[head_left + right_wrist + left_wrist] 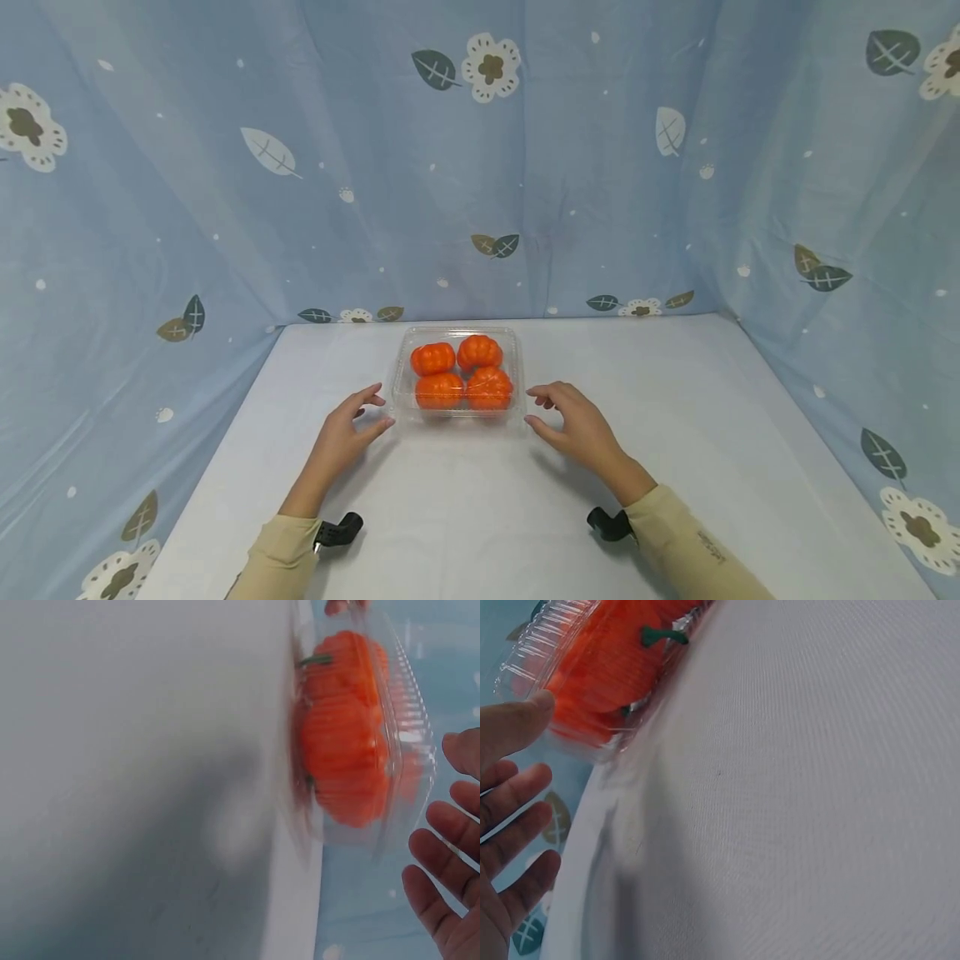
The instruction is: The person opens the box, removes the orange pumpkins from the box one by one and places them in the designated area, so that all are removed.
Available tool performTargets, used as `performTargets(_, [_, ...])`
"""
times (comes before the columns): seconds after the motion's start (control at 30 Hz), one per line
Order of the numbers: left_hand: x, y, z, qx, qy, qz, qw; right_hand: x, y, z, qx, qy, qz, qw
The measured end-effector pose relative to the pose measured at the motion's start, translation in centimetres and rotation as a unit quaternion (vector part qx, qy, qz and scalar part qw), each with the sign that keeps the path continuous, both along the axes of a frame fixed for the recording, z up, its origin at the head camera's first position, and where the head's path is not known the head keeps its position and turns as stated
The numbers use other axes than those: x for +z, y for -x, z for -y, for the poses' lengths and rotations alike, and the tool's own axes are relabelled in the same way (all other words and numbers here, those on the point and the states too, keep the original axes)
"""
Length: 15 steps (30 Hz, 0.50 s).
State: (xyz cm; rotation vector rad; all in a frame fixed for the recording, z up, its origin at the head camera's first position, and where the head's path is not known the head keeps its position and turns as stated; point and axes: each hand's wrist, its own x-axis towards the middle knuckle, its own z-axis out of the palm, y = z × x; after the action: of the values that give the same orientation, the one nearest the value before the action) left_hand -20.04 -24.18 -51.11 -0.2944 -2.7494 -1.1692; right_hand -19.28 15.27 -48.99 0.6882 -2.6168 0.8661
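A clear plastic box (457, 331) stands toward the back of the white table, with several small orange pumpkins (489, 388) inside, packed in two rows. Green stems (660, 636) show low on the pumpkins in the wrist views. To the box's left is my left hand (348, 433), thumb and fingers spread apart with nothing between them. My right hand (573, 423) hovers at the opposite side, its fingers relaxed and pointing at the box wall. In the right wrist view a gap shows between the right fingers (442, 859) and the ribbed rim.
White cloth covers the table (480, 517). A blue curtain (375, 167) printed with leaves and flowers hangs behind it and along both sides. A black wrist mount sticks out from each sleeve, one at the left (339, 530) and one at the right (609, 525).
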Motion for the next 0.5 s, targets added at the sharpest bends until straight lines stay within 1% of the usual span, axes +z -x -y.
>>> performTargets(0.27, [-0.1, 0.2, -0.3, -0.007, -0.009, 0.0, 0.9999, 0.2, 0.2, 1.7, 0.029, 0.002, -0.014, 0.999])
performTargets(0.5, [0.1, 0.1, -0.5, -0.01, -0.01, -0.004, 0.9999, 0.5, 0.5, 3.0, 0.056, 0.005, -0.036, 0.998])
